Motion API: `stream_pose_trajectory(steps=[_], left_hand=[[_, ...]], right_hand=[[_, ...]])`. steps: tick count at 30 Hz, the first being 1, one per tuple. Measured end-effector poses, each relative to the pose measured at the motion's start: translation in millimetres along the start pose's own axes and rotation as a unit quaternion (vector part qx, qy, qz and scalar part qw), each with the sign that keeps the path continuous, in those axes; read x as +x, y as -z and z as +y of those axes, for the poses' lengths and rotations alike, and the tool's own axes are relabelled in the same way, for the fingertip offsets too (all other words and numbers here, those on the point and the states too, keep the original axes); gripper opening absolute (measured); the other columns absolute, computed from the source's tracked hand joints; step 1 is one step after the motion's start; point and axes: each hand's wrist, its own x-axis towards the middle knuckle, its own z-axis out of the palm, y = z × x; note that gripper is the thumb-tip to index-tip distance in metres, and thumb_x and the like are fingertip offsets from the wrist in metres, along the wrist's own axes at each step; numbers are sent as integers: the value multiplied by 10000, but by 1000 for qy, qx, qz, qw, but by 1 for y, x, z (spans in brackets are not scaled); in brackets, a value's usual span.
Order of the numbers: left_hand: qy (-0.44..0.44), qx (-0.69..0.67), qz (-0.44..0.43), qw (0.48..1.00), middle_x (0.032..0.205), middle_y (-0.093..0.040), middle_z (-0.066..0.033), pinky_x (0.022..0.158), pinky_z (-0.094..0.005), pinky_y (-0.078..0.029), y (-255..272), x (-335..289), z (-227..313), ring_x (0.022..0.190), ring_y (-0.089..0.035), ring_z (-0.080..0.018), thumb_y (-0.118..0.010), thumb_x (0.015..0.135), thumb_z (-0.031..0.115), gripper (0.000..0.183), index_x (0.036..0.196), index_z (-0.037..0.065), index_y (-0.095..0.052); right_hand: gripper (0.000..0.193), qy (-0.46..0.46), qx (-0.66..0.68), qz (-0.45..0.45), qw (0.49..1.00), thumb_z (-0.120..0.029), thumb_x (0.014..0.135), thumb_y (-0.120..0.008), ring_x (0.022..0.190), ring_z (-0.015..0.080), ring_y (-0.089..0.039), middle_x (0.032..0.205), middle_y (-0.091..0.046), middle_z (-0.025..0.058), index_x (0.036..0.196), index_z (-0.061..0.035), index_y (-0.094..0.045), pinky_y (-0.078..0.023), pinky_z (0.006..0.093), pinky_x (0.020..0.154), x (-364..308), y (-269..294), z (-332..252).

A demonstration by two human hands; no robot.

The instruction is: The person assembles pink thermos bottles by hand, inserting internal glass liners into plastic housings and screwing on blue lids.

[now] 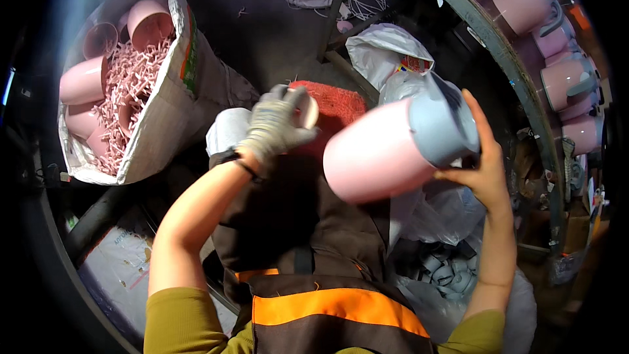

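My bare right hand (485, 174) grips a pink jug (377, 154) at its grey-blue top and handle side. The jug is tilted, with its pink base toward the left and its grey-blue collar (442, 124) toward the right. On my left hand (275, 124) is a pale knitted glove, its fingers closed around a small, pale round piece (309, 115). That piece is partly hidden by the fingers, and its exact kind does not show. A gap separates it from the jug. Behind my left hand lies a red cloth (337, 101).
At left stands a white woven sack (154, 121) with pink cups (147, 23) and many small pink plastic pieces (131, 78). Several pink jugs (567, 82) line a metal-framed rack at right. Below my right arm, a clear bag holds grey parts (452, 275).
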Motion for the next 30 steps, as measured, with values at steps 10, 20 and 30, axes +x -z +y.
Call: stream_pose_trajectory(steps=[10,20,30], left_hand=[[-74,-211,133,966,1307,-508,-176,1011,-370,-434,152,-12,52,1183,-536,-261,-779,738,278,753,1366,16,-457],[-195,44,66,978,1178,-554,-234,905,-465,-473,110,20,104,1047,-570,-421,-782,640,542,802,1253,80,-551],[-273,116,87,951,1114,-589,-201,859,-476,-498,139,34,123,987,-590,-415,-787,651,392,661,1195,82,-574]], right_hand=[[1128,69,-144,-66,985,-259,595,-889,960,391,-651,1127,-659,186,1509,-211,-229,-548,436,784,70,-88,24],[994,70,-83,-58,992,-242,735,-802,955,448,-631,1030,-648,282,1493,-102,-174,-523,469,780,64,-70,42],[348,33,-157,-74,984,-185,890,-499,774,398,-661,860,-675,209,1194,-19,-460,-522,474,650,43,-78,49]])
